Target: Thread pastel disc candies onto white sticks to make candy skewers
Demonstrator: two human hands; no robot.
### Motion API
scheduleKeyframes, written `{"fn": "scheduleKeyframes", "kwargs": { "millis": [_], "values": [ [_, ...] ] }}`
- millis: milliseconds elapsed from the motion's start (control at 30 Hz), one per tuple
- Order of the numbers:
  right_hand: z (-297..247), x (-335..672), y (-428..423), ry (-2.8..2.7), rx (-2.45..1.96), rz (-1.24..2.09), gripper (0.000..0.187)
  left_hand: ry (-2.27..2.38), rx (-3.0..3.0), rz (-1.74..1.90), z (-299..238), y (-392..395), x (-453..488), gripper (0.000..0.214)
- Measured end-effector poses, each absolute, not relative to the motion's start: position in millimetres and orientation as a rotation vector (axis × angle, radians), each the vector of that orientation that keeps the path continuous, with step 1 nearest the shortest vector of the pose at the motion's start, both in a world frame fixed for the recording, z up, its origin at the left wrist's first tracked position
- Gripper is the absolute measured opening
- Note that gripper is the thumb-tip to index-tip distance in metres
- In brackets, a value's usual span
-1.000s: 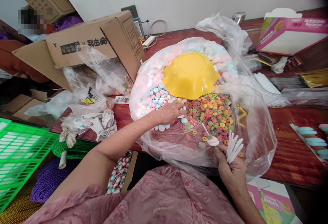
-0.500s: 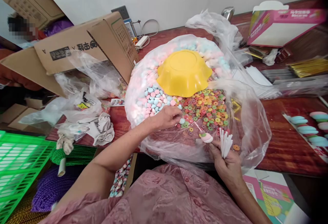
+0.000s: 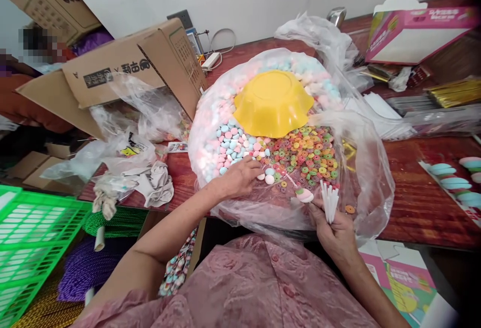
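Observation:
My left hand (image 3: pixel 240 178) rests with bent fingers at the near edge of loose pink and blue candies (image 3: pixel 233 145). Its fingertips are partly hidden, so what they hold cannot be made out. A few pale candies (image 3: pixel 269 178) lie just beside it. In my right hand (image 3: pixel 335 233) a bundle of white sticks (image 3: pixel 329 202) stands up from the closed fingers. The same hand's thumb and finger grip a candy skewer (image 3: pixel 304 195), its pink, green and white pieces on a thin stick pointing left. Ring-shaped gummies (image 3: pixel 304 152) lie beyond it on clear plastic.
An upturned yellow bowl (image 3: pixel 274 102) sits on the candy in a large clear bag (image 3: pixel 376 168). Cardboard box (image 3: pixel 124 67) and crumpled cloth (image 3: pixel 160 185) stand left, a green basket (image 3: pixel 33 253) lower left. A pink carton (image 3: pixel 417 32) stands back right. Another person is partly visible far left.
My left hand has drawn back slightly to the left, and two pale candies now lie uncovered by its fingertips. My right hand still holds the sticks and skewer. The view has shifted slightly.

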State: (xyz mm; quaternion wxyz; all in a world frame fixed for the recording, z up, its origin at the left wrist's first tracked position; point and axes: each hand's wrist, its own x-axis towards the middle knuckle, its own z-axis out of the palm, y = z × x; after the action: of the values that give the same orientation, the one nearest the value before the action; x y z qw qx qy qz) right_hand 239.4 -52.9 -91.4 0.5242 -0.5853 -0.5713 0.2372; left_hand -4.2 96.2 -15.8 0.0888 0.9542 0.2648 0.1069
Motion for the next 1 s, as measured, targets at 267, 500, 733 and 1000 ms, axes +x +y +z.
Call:
{"fn": "scheduleKeyframes", "kwargs": {
  "millis": [267,500,733,1000],
  "values": [
    [-89.4,240.9,-55.3,-1.401,-1.403,0.549,0.027,0.807,2.508,0.31,-8.8,90.9,6.4,0.02],
    [-92.9,241.6,-56.1,-1.418,-1.417,0.518,0.026,0.871,2.666,0.638,-38.3,50.8,-3.5,0.021],
    [-90.8,241.8,-55.9,-1.444,-1.392,0.535,0.023,0.834,2.575,0.782,-41.9,50.3,2.4,0.019],
    [-94.1,242.8,-56.9,-1.429,-1.391,0.51,0.025,0.856,2.749,0.162,-22.0,88.8,34.1,0.014]
  ]
}}
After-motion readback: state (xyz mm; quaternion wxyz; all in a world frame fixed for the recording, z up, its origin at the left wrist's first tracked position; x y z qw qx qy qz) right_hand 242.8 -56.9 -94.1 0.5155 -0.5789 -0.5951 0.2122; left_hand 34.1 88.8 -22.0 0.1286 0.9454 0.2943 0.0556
